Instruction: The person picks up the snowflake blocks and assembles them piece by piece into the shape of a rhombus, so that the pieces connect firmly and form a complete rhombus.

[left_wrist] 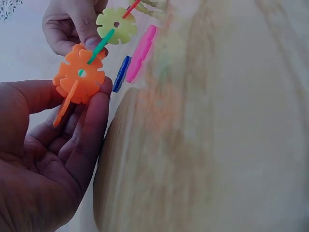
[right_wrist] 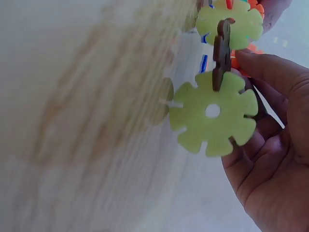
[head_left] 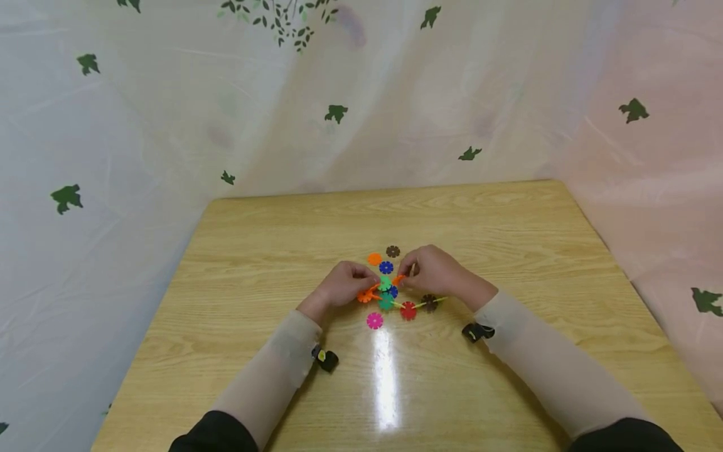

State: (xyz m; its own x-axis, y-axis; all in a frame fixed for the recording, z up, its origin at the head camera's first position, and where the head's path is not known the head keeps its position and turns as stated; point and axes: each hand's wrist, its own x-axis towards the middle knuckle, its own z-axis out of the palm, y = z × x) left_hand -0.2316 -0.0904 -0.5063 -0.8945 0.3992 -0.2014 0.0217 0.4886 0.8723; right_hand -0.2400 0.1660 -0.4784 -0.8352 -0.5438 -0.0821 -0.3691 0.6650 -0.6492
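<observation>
Several slotted snowflake discs are joined into a chain on the wooden table. My left hand (head_left: 341,285) pinches an orange disc (left_wrist: 91,89) at the chain's left end, with another orange disc slotted through it. At the middle sit a light green disc (head_left: 385,283) and a teal disc (head_left: 386,302). With thumb and fingertips, my right hand (head_left: 433,269) pinches an orange disc (head_left: 398,280) close to the light green one; whether the two touch cannot be told. To the right the chain runs through a red disc (head_left: 408,310), a brown disc (head_left: 430,303) and a yellow disc (right_wrist: 193,121).
Behind the chain lie loose discs: an orange one (head_left: 374,258), a brown one (head_left: 393,251) and a blue one (head_left: 386,267). A pink disc (head_left: 374,321) lies in front. The wooden table (head_left: 254,251) meets a printed cloth backdrop (head_left: 395,138) at the back.
</observation>
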